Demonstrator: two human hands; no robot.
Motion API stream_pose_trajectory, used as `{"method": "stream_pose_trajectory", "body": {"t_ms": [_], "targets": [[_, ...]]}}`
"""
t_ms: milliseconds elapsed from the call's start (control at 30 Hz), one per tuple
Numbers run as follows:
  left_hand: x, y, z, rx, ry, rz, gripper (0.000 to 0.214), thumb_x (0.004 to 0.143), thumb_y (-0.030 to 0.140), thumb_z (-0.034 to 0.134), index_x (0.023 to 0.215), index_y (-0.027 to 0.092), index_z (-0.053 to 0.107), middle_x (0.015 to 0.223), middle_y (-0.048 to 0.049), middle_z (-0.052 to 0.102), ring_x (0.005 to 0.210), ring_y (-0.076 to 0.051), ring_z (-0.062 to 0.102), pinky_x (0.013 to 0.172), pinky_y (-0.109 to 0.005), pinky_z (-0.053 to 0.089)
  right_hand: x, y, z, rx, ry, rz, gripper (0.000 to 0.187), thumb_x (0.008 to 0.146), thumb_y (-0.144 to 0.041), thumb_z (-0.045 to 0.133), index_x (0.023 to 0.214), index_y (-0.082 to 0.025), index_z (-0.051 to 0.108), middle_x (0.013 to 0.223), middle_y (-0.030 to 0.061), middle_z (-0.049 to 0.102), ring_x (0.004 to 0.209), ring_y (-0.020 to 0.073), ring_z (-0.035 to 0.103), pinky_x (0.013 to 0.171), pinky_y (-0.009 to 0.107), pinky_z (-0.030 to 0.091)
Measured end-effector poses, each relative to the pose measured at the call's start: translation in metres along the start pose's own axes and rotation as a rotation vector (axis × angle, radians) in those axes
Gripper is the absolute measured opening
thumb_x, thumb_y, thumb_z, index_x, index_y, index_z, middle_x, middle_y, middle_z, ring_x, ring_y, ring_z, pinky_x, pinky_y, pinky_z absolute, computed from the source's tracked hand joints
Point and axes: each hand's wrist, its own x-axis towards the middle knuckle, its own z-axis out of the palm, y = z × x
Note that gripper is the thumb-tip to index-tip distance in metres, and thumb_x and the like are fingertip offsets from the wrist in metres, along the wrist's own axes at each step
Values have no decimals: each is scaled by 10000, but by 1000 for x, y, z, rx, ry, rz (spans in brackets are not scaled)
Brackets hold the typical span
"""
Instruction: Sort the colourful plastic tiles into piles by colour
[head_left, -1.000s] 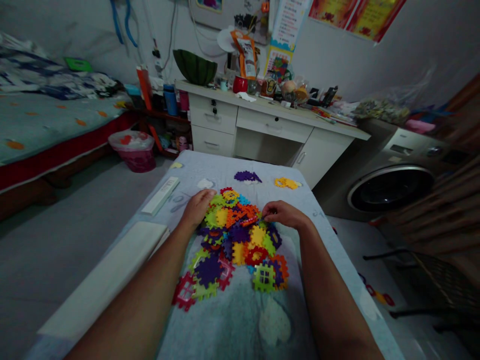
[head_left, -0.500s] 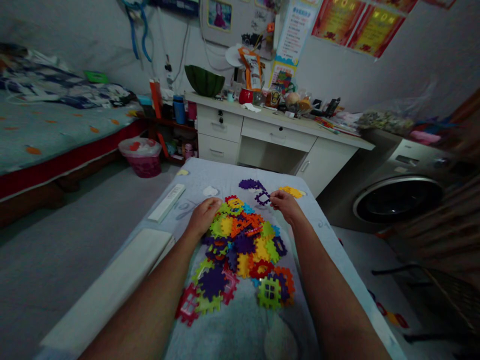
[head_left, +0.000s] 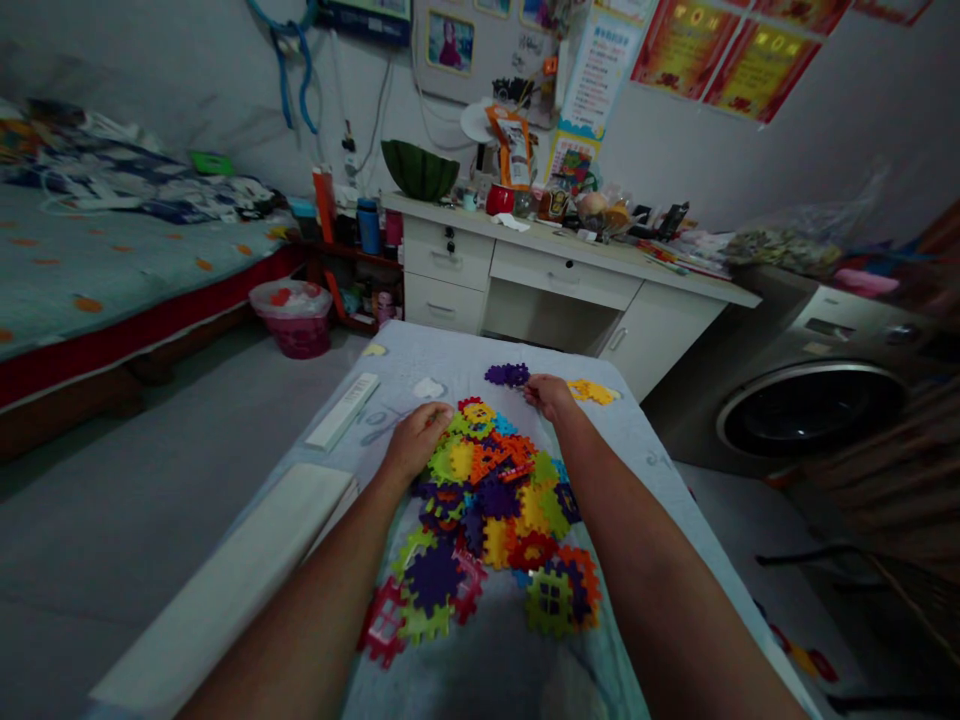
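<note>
A heap of plastic toothed building pieces (head_left: 498, 497) in purple, yellow, green, orange and red lies on the cloth-covered table. My left hand (head_left: 420, 438) rests at the heap's far left edge, its fingers curled together beside green pieces; whatever they may hold is hidden. Beyond the heap, my right hand (head_left: 551, 396) pinches at the right edge of a small group of purple toothed building pieces (head_left: 506, 374). The piece at its fingertips is mostly covered by the fingers. To the right of that hand lie several yellow toothed building pieces (head_left: 592, 391).
A long white box (head_left: 232, 575) and a narrow white box (head_left: 343, 412) lie along the table's left side. Past the far edge stands a white desk (head_left: 566, 278) with clutter on it. A washing machine (head_left: 817, 390) is at right, a pink bin (head_left: 295, 325) at left.
My right hand has moved left to the purple group, carrying a purple square frame piece that no longer shows separately. My left hand stays by the heap. The view has shifted slightly.
</note>
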Motion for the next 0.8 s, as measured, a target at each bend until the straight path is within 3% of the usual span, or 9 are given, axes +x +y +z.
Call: {"method": "stream_pose_trajectory", "body": {"t_ms": [167, 333, 500, 600, 700, 800], "targets": [[1, -5, 1, -2, 4, 6, 386, 845, 531, 499, 995, 235, 696, 1062, -27, 732, 1016, -237, 648, 890, -336, 489, -5, -3, 1, 46, -1, -8, 235, 689, -75, 691, 794, -185, 513, 647, -5, 610, 533, 92, 571, 470, 194, 490], [0, -4, 1, 6, 5, 14, 387, 842, 528, 504, 997, 229, 693, 1049, -27, 731, 1006, -235, 650, 910, -341, 481, -31, -4, -25, 5, -102, -69, 192, 702, -111, 701, 846, -175, 591, 784, 41, 685, 632, 118, 626, 540, 221, 517], [0, -1, 0, 21, 1, 6, 398, 825, 533, 510, 1002, 224, 690, 1054, -34, 726, 1002, -236, 650, 917, -352, 481, -63, 0, -71, -333, -271, -181, 168, 688, -181, 700, 847, -172, 645, 759, 25, 694, 635, 122, 612, 563, 225, 461], [0, 1, -1, 37, -11, 9, 388, 809, 522, 518, 995, 225, 685, 1056, -40, 724, 996, -232, 650, 926, -354, 477, -81, 4, -95, -587, -452, -194, 153, 676, -236, 704, 810, -168, 679, 695, -1, 671, 618, 120, 572, 566, 228, 426], [0, 1, -1, 62, -10, 15, 365, 779, 501, 542, 982, 232, 683, 1046, -41, 724, 971, -225, 652, 921, -352, 480, -97, 5, -111, -740, -614, -220, 163, 667, -246, 695, 812, -172, 711, 700, -14, 666, 653, 127, 567, 608, 235, 434], [0, -2, 0, 78, -11, 12, 355, 764, 477, 554, 991, 236, 680, 1034, -41, 724, 934, -219, 654, 891, -348, 495, -109, 4, -121, -811, -664, -259, 171, 649, -216, 693, 814, -188, 724, 721, -13, 673, 683, 140, 575, 639, 243, 444]]}}
